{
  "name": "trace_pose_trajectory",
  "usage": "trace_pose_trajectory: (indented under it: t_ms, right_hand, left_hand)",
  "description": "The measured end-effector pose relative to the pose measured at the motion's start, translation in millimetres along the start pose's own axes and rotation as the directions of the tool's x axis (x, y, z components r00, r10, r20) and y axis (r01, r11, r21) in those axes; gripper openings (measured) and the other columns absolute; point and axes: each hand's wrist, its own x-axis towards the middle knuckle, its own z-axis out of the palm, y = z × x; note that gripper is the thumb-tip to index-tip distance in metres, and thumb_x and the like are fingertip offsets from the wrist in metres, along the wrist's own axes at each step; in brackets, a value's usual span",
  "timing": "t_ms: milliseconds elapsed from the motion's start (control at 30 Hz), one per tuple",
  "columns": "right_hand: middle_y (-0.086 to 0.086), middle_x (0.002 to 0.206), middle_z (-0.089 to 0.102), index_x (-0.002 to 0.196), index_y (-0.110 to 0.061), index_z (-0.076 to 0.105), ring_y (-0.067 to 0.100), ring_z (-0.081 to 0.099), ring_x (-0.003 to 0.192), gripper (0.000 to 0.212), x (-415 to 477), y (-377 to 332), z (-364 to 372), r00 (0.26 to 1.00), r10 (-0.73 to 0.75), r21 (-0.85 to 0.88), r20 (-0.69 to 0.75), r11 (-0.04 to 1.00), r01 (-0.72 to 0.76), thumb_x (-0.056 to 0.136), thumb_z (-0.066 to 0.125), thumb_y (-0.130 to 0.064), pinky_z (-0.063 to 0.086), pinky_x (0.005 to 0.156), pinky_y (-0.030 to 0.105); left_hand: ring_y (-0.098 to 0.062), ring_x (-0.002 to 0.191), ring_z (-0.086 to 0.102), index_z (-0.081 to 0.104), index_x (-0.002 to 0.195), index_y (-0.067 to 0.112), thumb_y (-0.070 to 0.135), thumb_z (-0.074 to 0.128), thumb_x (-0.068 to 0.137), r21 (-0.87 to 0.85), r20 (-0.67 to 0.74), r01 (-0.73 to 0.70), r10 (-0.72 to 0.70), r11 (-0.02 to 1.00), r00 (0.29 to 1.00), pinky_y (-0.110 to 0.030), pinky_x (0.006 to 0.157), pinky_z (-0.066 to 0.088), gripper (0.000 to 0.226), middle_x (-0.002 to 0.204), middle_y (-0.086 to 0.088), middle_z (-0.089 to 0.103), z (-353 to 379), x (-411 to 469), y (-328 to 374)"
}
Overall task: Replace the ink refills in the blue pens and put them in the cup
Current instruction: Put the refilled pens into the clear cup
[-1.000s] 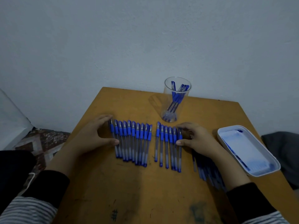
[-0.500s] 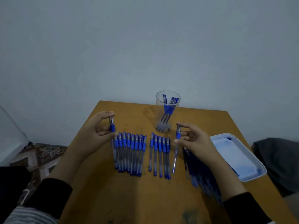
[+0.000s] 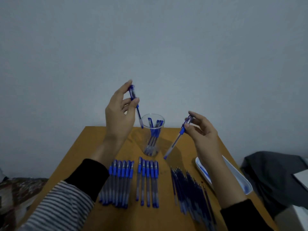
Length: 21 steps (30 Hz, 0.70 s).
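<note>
My left hand [image 3: 119, 114] is raised above the table and pinches a blue pen [image 3: 135, 105] by its cap end, tip down beside the rim of the clear cup [image 3: 152, 135]. The cup stands at the table's far middle with several blue pens in it. My right hand [image 3: 202, 130] holds a second blue pen [image 3: 175, 142] by the cap end, slanted down to the left, to the right of the cup. Two rows of blue pens [image 3: 147, 180] lie side by side on the table. A pile of dark blue refills [image 3: 190, 189] lies to their right.
The wooden table [image 3: 93, 144] stands against a plain wall. A white tray [image 3: 240, 179] sits at its right edge, partly behind my right forearm. A dark cloth heap [image 3: 273, 174] lies off the table to the right, a patterned fabric [image 3: 16, 194] to the left.
Both hands have lifted one pen each out of the rows and raised them toward the cup. The view has tilted upward, so the table sits lower in the frame.
</note>
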Motion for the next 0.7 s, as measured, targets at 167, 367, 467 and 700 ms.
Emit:
trace_pose_trajectory:
  t_ms: [167,367,467,700]
  right_hand:
    - [0.006,0.115,0.066,0.128,-0.026,0.057,0.011,0.069,0.096,0.041,19,-11,7,0.981,-0.049,0.092,-0.185,0.994,0.067,0.094,0.064,-0.005,0.057,0.086,0.028]
    - [0.005,0.112,0.065,0.121,-0.017,0.056,0.023,0.068,0.1,0.033,30,-19,29,0.955,-0.154,0.082,-0.252,0.98,0.179,0.092,0.066,-0.004,0.056,0.087,0.029]
    - [0.004,0.113,0.065,0.122,-0.017,0.056,0.015,0.067,0.1,0.033,29,-19,44,0.944,-0.208,0.045,-0.257,0.973,0.227,0.093,0.066,-0.004,0.055,0.083,0.024]
    - [-0.004,0.105,0.065,0.122,-0.02,0.057,0.003,0.065,0.097,0.035,31,6,69,0.961,-0.276,-0.178,-0.015,0.946,0.269,0.094,0.06,-0.001,0.055,0.081,0.019]
  left_hand:
    - [-0.004,0.103,0.07,0.056,0.124,0.036,0.0,0.064,0.097,0.014,0.039,-0.068,0.068,0.998,0.997,-0.017,0.093,0.053,0.045,0.116,0.008,0.066,28,3,-11]
    - [-0.007,0.105,0.067,0.069,0.123,0.016,0.012,0.069,0.096,0.29,0.199,-0.077,0.018,0.954,0.98,-0.03,0.094,0.055,0.028,0.111,0.006,0.072,25,-33,-57]
    - [-0.015,0.103,0.067,0.072,0.115,0.008,0.015,0.064,0.098,0.402,0.257,-0.226,0.128,0.887,0.958,-0.04,0.091,0.057,0.02,0.109,-0.003,0.074,20,-46,-72]
    - [-0.008,0.146,0.036,0.053,0.146,0.014,0.025,0.046,0.105,0.433,0.353,-0.182,0.02,0.883,0.935,-0.017,0.119,0.026,0.043,0.149,0.006,0.049,5,-64,-71]
